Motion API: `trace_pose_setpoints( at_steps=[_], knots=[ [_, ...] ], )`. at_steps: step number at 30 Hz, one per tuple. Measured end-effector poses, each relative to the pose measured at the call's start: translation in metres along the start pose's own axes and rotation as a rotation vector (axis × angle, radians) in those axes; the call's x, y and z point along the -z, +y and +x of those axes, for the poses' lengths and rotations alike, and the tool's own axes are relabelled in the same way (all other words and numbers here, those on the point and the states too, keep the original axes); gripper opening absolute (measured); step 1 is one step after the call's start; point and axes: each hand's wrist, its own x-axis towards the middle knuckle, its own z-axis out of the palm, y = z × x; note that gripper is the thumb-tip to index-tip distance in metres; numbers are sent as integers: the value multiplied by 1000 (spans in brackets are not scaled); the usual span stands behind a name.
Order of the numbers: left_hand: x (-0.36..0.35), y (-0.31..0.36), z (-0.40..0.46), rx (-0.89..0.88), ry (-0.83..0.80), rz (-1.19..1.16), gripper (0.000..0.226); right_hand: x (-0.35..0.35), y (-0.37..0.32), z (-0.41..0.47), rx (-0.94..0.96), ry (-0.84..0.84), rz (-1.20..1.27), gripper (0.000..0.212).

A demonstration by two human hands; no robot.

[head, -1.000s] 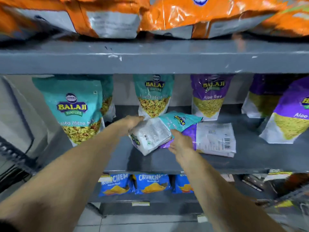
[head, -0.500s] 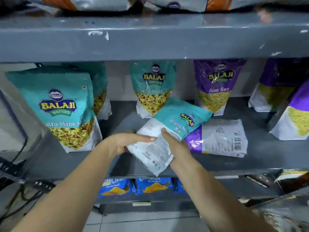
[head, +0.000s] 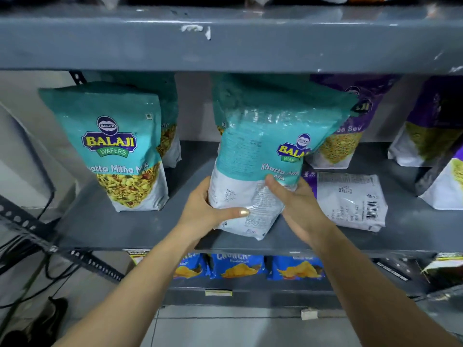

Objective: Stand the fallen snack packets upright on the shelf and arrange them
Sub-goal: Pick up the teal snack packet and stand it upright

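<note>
The step in hand is righting one fallen packet: the teal Khatta Mitha packet (head: 263, 156) is upright between both hands, its base at the front of the middle shelf (head: 105, 229), turned partly side-on. Next it likely needs squaring to face front and sliding back into line with the standing teal packet (head: 117, 146) — then the purple packet (head: 350, 199), flat on the shelf, waits. The left hand (head: 205, 209) and right hand (head: 298, 204) clasp its lower corners, fingers (head: 274, 182) wrapped on the foil — both forearms reaching upward.
</note>
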Motion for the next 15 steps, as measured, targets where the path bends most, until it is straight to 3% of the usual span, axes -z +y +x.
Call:
trace_pose_setpoints(
  at_steps=[3, 6, 11, 13, 15],
  knots=[
    [12, -11, 11, -9, -15, -1, 88, -11, 10, 6, 43, 32, -62, 41],
    [22, -22, 21, -27, -33, 32, 86, -19, 19, 12, 82, 35, -154, 27],
    [27, -32, 29, -6, -41, 99, 79, -26, 24, 19, 124, 11, -313, 25],
    [25, -31, 23, -33, 71, 197, 87, -22, 25, 18, 120, -14, -314, 24],
    [23, -29, 13, -78, 280, 305, 78, -15, 25, 15, 99, -70, -228, 48]
  ],
)
